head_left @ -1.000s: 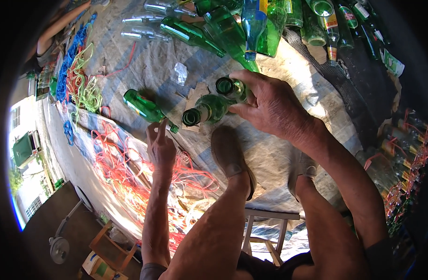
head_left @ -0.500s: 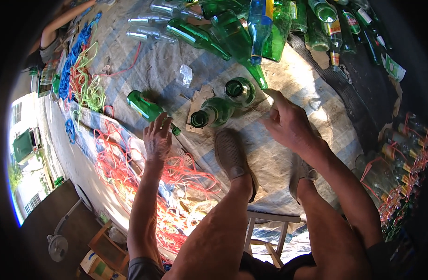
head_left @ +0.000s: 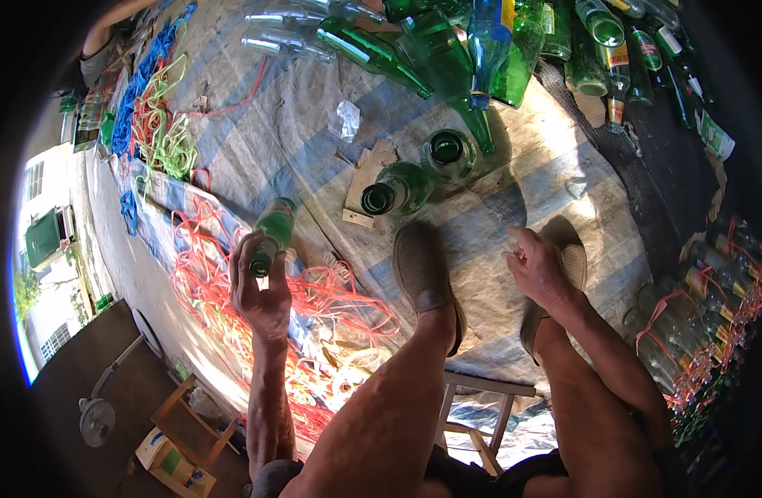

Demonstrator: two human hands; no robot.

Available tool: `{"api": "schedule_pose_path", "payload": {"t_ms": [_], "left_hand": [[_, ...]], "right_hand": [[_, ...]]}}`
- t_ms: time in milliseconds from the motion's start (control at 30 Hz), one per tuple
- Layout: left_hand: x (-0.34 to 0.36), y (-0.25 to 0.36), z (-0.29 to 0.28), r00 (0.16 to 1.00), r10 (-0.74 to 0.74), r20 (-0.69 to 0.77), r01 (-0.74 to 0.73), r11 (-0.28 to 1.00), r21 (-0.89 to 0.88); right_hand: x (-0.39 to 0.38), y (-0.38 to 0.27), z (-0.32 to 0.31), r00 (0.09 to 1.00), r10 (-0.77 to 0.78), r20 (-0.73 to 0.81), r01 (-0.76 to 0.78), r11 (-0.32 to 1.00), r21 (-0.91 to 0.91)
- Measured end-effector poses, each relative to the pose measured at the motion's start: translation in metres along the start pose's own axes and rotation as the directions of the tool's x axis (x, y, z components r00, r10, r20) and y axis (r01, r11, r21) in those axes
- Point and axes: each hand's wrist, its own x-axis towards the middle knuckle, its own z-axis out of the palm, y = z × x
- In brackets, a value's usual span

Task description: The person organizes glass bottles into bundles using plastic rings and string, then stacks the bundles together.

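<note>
My left hand (head_left: 261,292) is closed round the neck of a green glass bottle (head_left: 275,222), whose mouth points back toward me. My right hand (head_left: 537,270) hovers above my right shoe with nothing in it, its index finger stretched out and the others loosely bent. Between the hands and a little farther off, two green glass bottles stand on the tarp: one bottle (head_left: 407,187) beside a torn cardboard piece (head_left: 366,180), the other bottle (head_left: 452,159) just to its right. A longer green bottle (head_left: 460,91) lies beyond them, its neck pointing toward me.
Many green, clear and blue bottles lie along the far side. Tangled red plastic strips (head_left: 207,286) cover the left, with green strips (head_left: 169,149) and blue strips (head_left: 140,83) beyond. Bottles tied in bundles (head_left: 688,307) stand at right. Another person's arm (head_left: 107,25) shows far left.
My left hand has taken hold of the green bottle that was lying on the tarp and drawn it nearer, turning it. My right hand has come back from the long bottle's neck toward my shoe.
</note>
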Motion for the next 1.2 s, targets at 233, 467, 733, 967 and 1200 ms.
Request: {"api": "schedule_pose_path", "payload": {"t_ms": [233,467,733,967,1200], "left_hand": [[-0.013,0.075,-0.027,0.989,-0.118,0.084,0.122,0.992,-0.040],[-0.007,0.137,-0.024,0.968,0.008,0.253,0.070,0.951,-0.300],[0.003,0.139,0.011,0.887,0.230,0.399,0.065,0.795,-0.603],[0.010,0.139,0.030,0.874,0.303,0.380,0.035,0.741,-0.671],[-0.028,0.081,0.069,0.931,-0.091,0.353,0.263,0.839,-0.476]], "right_hand": [[0.017,-0.071,-0.004,0.974,-0.185,0.128,0.181,0.983,0.044],[0.035,-0.148,-0.001,0.875,-0.481,0.050,0.464,0.864,0.195],[0.028,-0.143,0.001,0.894,-0.447,-0.029,0.448,0.887,0.111],[0.034,-0.135,-0.016,0.886,-0.449,-0.116,0.456,0.889,0.039],[0.029,-0.110,-0.024,0.923,-0.367,-0.111,0.368,0.930,-0.014]]}}
